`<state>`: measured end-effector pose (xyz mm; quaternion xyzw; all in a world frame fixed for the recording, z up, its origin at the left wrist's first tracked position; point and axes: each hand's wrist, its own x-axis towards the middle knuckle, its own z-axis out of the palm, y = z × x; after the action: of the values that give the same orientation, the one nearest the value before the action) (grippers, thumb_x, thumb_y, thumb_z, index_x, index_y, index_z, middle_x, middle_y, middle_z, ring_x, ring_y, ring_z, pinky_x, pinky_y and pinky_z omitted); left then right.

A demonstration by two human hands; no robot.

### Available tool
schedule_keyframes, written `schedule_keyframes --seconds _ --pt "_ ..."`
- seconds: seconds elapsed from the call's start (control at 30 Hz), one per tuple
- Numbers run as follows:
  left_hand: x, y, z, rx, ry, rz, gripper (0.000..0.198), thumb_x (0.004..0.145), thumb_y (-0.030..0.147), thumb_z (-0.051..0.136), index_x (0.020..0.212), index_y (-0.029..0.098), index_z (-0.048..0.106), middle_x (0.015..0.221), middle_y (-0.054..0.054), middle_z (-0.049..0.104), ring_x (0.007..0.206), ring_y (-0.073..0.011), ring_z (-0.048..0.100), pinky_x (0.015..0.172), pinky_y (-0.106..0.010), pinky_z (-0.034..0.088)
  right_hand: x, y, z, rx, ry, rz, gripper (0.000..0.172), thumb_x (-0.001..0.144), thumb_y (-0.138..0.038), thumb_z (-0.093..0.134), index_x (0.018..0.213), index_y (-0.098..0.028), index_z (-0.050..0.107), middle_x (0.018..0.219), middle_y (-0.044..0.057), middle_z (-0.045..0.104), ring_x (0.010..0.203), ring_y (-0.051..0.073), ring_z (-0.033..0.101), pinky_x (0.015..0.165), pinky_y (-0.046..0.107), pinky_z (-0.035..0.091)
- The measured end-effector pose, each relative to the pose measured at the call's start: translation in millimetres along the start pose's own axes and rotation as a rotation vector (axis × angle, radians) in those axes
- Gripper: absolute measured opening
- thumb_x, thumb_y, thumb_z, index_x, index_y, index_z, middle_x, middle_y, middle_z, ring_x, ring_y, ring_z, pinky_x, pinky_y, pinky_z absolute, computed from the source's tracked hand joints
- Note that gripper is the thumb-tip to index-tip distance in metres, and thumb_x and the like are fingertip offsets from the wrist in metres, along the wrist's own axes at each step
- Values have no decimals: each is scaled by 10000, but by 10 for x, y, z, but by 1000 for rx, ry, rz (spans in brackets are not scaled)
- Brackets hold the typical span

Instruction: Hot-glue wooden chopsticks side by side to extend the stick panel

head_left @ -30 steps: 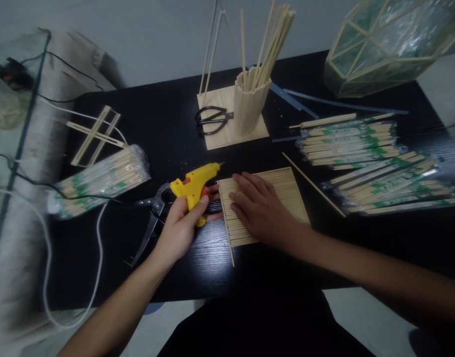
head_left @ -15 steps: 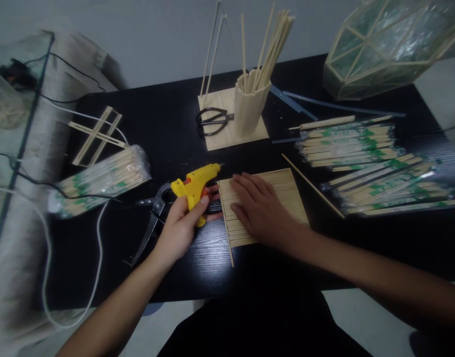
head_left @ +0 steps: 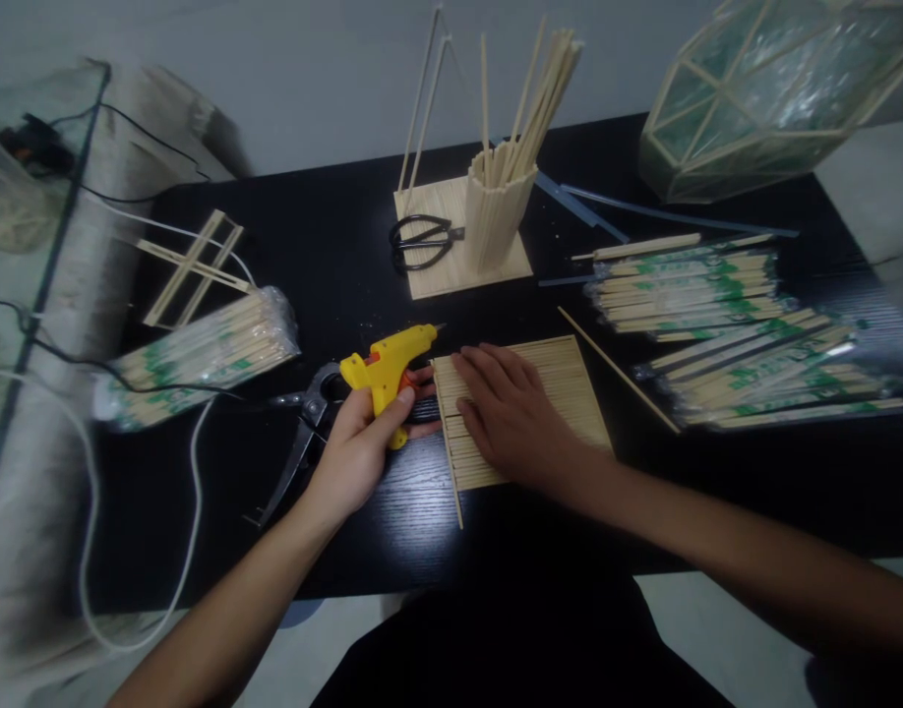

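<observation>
My left hand is closed around a yellow hot glue gun, its nozzle pointing to the right. Some of its fingertips reach the left edge of a flat panel of wooden sticks. Along that edge runs a single stick whose near end juts past the panel. My right hand lies on the panel with its fingers stretched out, hiding part of the stick rows. Left of the glue gun is a dark metal tool, perhaps pliers, partly hidden behind my left hand.
Behind the panel stands a stick-built holder full of sticks on a base, with black scissors. Packs of wrapped chopsticks lie right, another pack left. A loose stick is beside the panel. A white cable loops at left.
Almost nothing differs. The view has shifted very slightly; both hands, the glue gun and the stick panel keep their places.
</observation>
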<state>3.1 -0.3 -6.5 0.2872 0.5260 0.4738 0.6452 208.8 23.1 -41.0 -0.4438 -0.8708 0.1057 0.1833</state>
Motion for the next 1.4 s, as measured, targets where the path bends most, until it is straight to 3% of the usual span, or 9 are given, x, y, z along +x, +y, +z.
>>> schedule_keyframes --seconds 0.53,1.03,1.4 --pt "10 -6 5 -11 5 -1 398 903 349 862 1225 163 721 1337 -158 778 1255 -378 752 877 -498 731 4 -5 -10 -4 -12 14 528 1105 -281 422 1606 -123 474 1558 186 582 1480 359 465 1230 570 403" --pt "16 -22 2 -25 20 -3 361 892 335 870 1182 154 754 1325 -163 783 1243 -383 757 836 -459 744 18 -11 -23 -29 -17 6 503 1104 -270 413 1558 -76 508 1532 209 574 1451 350 477 1241 537 390" --pt "12 -9 -1 -19 23 -11 423 880 355 887 1212 141 736 1323 -169 779 1247 -383 754 903 -521 723 6 -14 -32 -27 -20 -28 548 1099 -294 418 1560 -7 491 1554 240 558 1448 368 446 1233 550 365"
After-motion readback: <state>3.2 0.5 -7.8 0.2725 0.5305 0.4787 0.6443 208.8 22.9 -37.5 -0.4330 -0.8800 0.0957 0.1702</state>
